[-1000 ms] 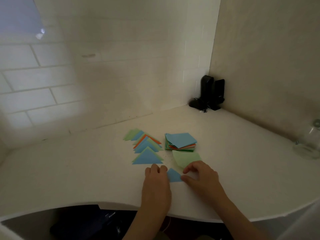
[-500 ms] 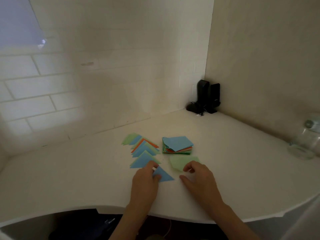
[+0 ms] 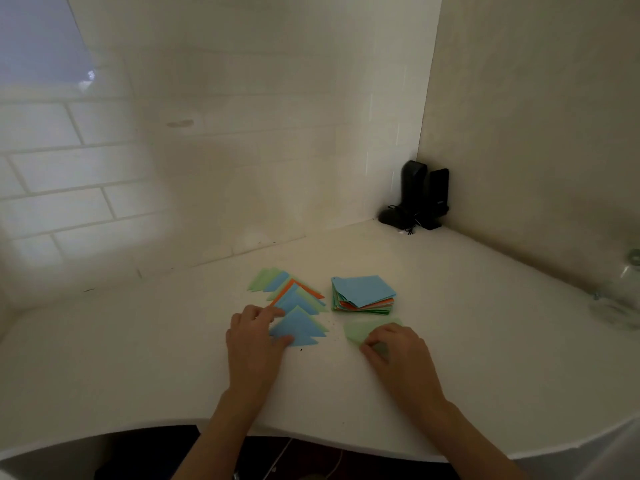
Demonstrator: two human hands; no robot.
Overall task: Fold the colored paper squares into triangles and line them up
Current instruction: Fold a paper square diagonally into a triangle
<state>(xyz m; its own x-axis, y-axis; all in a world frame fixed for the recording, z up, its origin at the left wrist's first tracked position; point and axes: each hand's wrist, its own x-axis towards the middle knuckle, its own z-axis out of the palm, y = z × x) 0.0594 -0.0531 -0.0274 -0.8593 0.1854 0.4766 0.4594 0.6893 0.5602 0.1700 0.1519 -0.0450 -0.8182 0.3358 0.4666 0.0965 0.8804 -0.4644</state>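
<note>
White counter point(image 3: 173, 358), corner position, tiled wall behind and plain wall to the right. Row of folded triangles point(image 3: 294, 299): overlapping like shingles, running from the far left toward the person; green pieces at the far end, then blue, one orange, more blue and green; nearest piece is a blue triangle point(image 3: 298, 329) lying flat at the front of the row, its point facing away. Left hand point(image 3: 254, 337): palm down on the counter at the near-left edge of the row, fingers mostly straight, fingertips touching the left edge of the blue triangle and the thumb lying against its near corner; nothing lifted. Stack of paper squares point(image 3: 363, 294): just right of the row, apart from it, blue sheet on top, orange and green edges showing at the side. Green sheet point(image 3: 360, 330): single, flat on the counter in front of the stack. Right hand point(image 3: 394, 344): resting on the near part of the green sheet, fingers curled over its edge, thumb against the near corner; whether it pinches or merely presses the paper cannot be told. Two black speakers point(image 3: 424, 194): upright in the far corner, cable beside them. Glass jar point(image 3: 620, 296): clear, at the right edge of the counter, blurred.
</note>
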